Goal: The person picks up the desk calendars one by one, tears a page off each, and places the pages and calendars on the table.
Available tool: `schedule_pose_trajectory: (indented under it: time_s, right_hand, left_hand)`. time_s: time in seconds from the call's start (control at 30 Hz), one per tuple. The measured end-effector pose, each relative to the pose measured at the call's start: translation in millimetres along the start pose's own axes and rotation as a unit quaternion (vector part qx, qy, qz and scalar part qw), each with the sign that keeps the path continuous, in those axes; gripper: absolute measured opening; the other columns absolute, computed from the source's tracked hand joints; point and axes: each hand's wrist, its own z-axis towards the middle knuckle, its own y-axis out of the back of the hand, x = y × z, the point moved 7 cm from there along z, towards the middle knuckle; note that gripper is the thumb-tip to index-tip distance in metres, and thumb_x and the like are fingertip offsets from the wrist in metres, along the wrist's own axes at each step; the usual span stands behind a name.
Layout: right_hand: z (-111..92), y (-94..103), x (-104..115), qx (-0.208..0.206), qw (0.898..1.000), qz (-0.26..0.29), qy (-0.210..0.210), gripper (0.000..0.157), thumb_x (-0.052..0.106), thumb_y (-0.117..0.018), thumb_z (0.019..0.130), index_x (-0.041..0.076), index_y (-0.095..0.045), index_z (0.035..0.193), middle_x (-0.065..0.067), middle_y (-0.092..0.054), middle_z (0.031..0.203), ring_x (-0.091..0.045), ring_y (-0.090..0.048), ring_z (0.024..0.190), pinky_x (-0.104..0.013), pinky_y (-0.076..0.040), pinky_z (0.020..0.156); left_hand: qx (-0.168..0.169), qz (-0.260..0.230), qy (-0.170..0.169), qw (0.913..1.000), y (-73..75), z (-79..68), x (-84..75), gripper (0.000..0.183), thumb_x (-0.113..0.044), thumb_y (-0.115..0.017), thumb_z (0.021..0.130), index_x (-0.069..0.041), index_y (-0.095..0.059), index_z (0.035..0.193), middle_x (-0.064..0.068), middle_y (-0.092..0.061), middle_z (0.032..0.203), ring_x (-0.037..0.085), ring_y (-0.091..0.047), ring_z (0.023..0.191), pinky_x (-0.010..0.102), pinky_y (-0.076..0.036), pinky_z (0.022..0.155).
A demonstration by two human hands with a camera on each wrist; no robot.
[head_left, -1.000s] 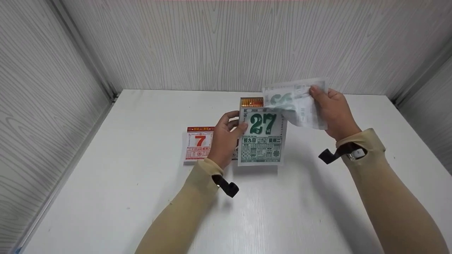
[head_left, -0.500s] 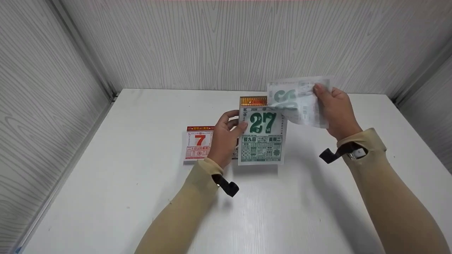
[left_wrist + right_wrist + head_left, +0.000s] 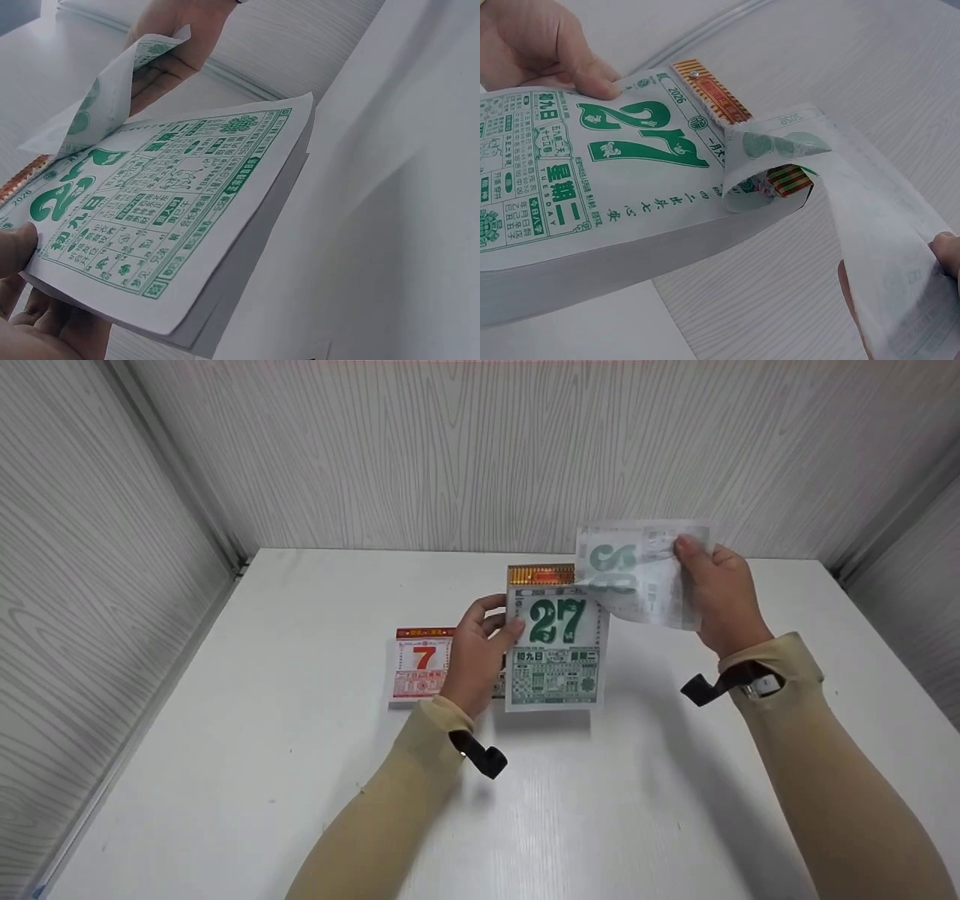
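Observation:
A thick tear-off calendar [image 3: 555, 675] with a big green 27 on its top page is held up over the table. My left hand [image 3: 478, 656] grips its left edge, thumb on the front page and fingers behind. My right hand [image 3: 726, 596] pinches a thin calendar page [image 3: 637, 574] by its far end, its green print showing through from the back. In the right wrist view this page [image 3: 885, 247] curls over at the calendar's gold-striped header [image 3: 711, 91], overlapping its right end. The left wrist view shows the calendar's lower page corners [image 3: 247, 225] hanging slightly apart.
Behind my left hand lies a smaller calendar [image 3: 421, 667] with a red 7 and a red header, on the white table [image 3: 300, 780]. Part of another dark-printed item [image 3: 499, 686] peeks out beside the held calendar. Wood-grain panels [image 3: 480, 457] wall the back and sides.
My right hand has drawn the page a little up and to the right, uncovering more of the gold header. My left hand and the calendar stay nearly in place.

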Motion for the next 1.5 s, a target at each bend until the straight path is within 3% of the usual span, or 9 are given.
schedule_pose_trajectory:
  time_s: [0.37,0.5,0.63,0.9,1.33,1.5]
  right_hand:
    - [-1,1.4,-1,-0.003,1.000,0.013,0.008,0.048,0.041,-0.071,0.096,0.002,-0.062,0.123,-0.005,-0.074,0.106,-0.015,-0.073,0.091,-0.026,-0.060,0.073]
    - [-2,-3.6,-1,0.029,0.999,0.036,0.006,0.048,0.036,-0.074,0.096,0.002,-0.061,0.125,-0.008,-0.074,0.108,-0.018,-0.074,0.093,-0.028,-0.061,0.075]
    - [-3,-7.3,3,0.052,0.998,0.020,0.007,0.049,0.034,-0.079,0.093,0.002,-0.062,0.126,-0.009,-0.075,0.107,-0.019,-0.075,0.092,-0.029,-0.062,0.075]
    - [0,-5.3,13,0.029,0.996,-0.067,0.051,0.047,0.041,-0.077,0.092,0.003,-0.070,0.119,-0.005,-0.077,0.102,-0.016,-0.076,0.089,-0.025,-0.060,0.072]
    - [3,5.3,5,0.009,0.999,-0.030,0.023,0.052,0.040,-0.078,0.091,0.001,-0.064,0.121,-0.004,-0.076,0.101,-0.016,-0.075,0.087,-0.026,-0.061,0.071]
    - [3,6.1,4,0.008,0.998,-0.049,0.029,0.052,0.042,-0.077,0.092,0.001,-0.064,0.122,-0.004,-0.076,0.102,-0.016,-0.076,0.088,-0.026,-0.061,0.072]
  left_hand:
    - [0.000,0.002,0.001,1.0000,-1.1,0.1,-0.1,0.037,-0.019,-0.067,0.102,-0.020,-0.056,0.137,0.006,-0.071,0.121,0.025,-0.073,0.102,0.038,-0.060,0.088]
    - [-0.005,-0.005,-0.001,1.0000,1.0,0.4,-0.6,0.037,-0.017,-0.067,0.103,-0.019,-0.055,0.137,0.007,-0.070,0.122,0.025,-0.072,0.104,0.039,-0.060,0.089]
    - [-0.016,0.005,-0.004,0.9999,4.8,0.8,-1.6,0.036,-0.018,-0.067,0.103,-0.020,-0.055,0.137,0.005,-0.070,0.122,0.024,-0.072,0.104,0.038,-0.059,0.091]
    - [-0.012,0.019,-0.003,0.9997,4.0,0.4,0.4,0.036,-0.018,-0.067,0.102,-0.021,-0.056,0.137,0.004,-0.071,0.121,0.024,-0.073,0.103,0.038,-0.060,0.089]
    - [0.002,0.007,-0.004,1.0000,0.6,0.3,0.5,0.036,-0.018,-0.067,0.103,-0.020,-0.056,0.137,0.005,-0.070,0.122,0.026,-0.073,0.103,0.039,-0.060,0.089]
    - [0.006,-0.004,-0.008,0.9999,1.4,0.7,1.3,0.036,-0.017,-0.067,0.102,-0.018,-0.056,0.137,0.008,-0.071,0.121,0.026,-0.073,0.102,0.039,-0.060,0.088]
